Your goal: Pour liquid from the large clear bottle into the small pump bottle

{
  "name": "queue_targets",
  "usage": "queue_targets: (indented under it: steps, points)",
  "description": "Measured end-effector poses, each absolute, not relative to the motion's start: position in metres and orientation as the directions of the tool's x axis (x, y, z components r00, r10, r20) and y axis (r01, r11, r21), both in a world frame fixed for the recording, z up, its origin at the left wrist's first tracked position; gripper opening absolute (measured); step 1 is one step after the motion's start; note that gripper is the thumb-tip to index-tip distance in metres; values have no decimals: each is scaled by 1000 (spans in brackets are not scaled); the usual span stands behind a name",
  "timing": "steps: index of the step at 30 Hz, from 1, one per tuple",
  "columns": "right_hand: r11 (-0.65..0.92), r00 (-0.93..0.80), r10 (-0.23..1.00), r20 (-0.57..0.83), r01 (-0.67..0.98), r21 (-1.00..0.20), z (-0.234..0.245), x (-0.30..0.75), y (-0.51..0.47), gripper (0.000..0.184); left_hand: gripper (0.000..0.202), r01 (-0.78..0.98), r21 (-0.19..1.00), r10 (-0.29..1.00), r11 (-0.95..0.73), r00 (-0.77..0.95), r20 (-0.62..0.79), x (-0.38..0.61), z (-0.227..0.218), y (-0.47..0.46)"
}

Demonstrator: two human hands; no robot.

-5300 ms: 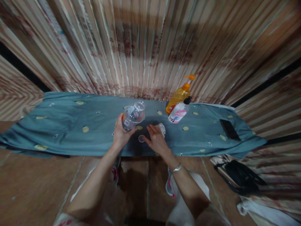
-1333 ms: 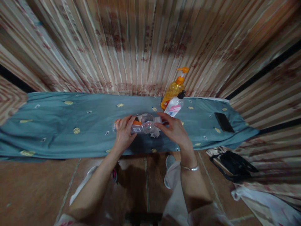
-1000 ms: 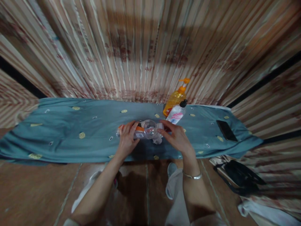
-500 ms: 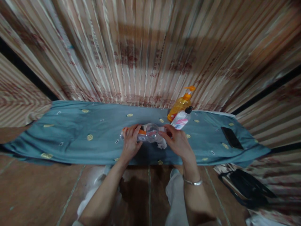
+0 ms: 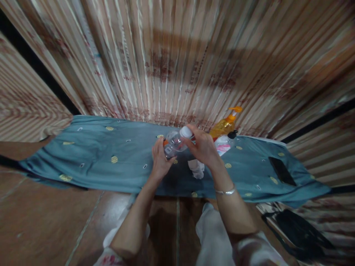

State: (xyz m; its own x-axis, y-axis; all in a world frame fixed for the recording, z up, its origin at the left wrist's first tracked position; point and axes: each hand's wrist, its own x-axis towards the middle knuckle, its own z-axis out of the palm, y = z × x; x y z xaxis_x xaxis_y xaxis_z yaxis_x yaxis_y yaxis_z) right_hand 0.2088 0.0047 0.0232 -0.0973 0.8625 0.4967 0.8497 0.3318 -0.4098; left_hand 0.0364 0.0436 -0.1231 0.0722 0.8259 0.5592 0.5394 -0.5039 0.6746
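Observation:
A clear plastic bottle with a white cap is tilted over the cloth-covered table, its capped end toward the upper right. My left hand is closed around the labelled body of the bottle. At the other end, the fingers of my right hand grip the cap. A crumpled white tissue lies on the cloth below my right hand. Just beyond that hand stand an orange pump bottle and a clear bottle with a black top, both partly hidden.
Teal patterned cloth covers the long table. A black phone lies at its right end. Pleated curtains hang behind, with dark poles at both sides. A black bag sits at the lower right.
The bottle has been lifted and tilted from nearly lying flat, its capped end now higher. The tissue beneath shows more fully. The whole view has shifted slightly.

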Motion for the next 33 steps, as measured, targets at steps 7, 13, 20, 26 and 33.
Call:
queue_targets:
  steps: [7, 13, 20, 26, 33]
  points:
    - [358, -192, 862, 469, 886, -296, 39, 193, 44, 44, 106, 464, 731, 841, -501, 60, 538, 31, -129, 54]
    - [394, -269, 872, 408, 881, -262, 43, 182, 54, 41, 94, 453, 746, 853, -488, 66, 517, 19, -126, 53]
    - [390, -299, 889, 346, 891, -232, 44, 170, 51, 40, 83, 442, 772, 870, -457, 40, 492, 4, -126, 46]
    - [407, -327, 879, 347, 895, -185, 41, 155, 54, 45, 88, 405, 797, 863, -447, -38, 503, -8, -130, 51]
    - [428, -345, 870, 353, 883, -193, 35, 143, 55, 47, 87, 420, 805, 873, -420, -55, 484, -13, -131, 50]
